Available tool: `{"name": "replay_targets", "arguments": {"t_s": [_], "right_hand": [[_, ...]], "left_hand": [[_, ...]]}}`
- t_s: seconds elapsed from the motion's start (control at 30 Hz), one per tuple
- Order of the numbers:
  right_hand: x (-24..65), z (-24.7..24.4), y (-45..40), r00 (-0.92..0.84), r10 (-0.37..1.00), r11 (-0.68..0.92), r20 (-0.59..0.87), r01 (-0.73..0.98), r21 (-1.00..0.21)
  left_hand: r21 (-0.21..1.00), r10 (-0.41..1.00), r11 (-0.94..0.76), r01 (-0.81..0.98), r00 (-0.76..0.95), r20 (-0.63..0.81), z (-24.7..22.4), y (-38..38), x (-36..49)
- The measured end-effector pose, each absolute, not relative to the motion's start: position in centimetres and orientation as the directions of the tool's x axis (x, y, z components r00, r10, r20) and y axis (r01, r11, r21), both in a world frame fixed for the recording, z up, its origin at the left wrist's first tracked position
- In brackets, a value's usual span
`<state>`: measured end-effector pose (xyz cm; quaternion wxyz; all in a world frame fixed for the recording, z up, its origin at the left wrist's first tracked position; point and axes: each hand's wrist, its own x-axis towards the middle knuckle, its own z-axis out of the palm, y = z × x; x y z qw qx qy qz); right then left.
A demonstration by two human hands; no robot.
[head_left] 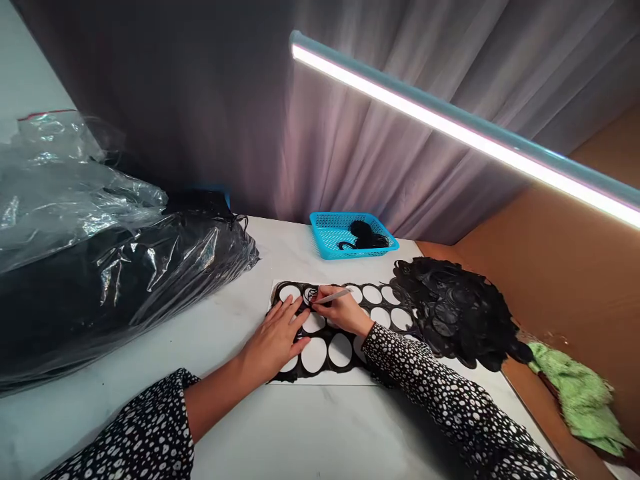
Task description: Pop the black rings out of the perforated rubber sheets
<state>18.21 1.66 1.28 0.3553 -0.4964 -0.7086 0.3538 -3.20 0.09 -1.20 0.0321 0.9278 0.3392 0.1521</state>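
Observation:
A white board (340,383) lies on the table, carrying rows of white ovals (314,355) ringed in black. My left hand (277,337) rests flat on the board's left part, fingers spread and pointing to the back. In my right hand (347,312) is a slim grey tool (334,297) that looks like tweezers, pinched between thumb and fingers. Its tip points at a back-row oval with thin black strands (311,294) on it. The exact tip is too small to make out. My right hand and forearm hide several ovals.
Behind the board stands a blue plastic basket (330,252) with a black bundle of strands (367,235). A heap of black flat pieces (457,310) touches the right side. Large plastic bags (125,267) fill the left. A green cloth (575,390) lies at right; a lamp (450,127) hangs above.

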Motion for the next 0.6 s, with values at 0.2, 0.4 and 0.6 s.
{"name": "replay_targets", "arguments": {"t_s": [0.2,0.4,0.6], "right_hand": [[18.2,1.17,1.75,-0.258,0.956,0.242,0.142,0.416,-0.877],[18.24,1.56,1.57,-0.235,0.968,0.176,0.092,0.365,-0.914],[18.1,1.58,1.4,-0.236,0.951,0.295,0.201,0.491,-0.82]], "left_hand": [[0.132,0.632,-0.772,0.622,0.73,0.26,-1.21,0.17,-3.2],[0.146,0.628,-0.776,0.613,0.735,0.256,-1.18,0.28,-3.28],[0.179,0.63,-0.776,0.605,0.729,0.269,-1.21,0.39,-3.3]]}}
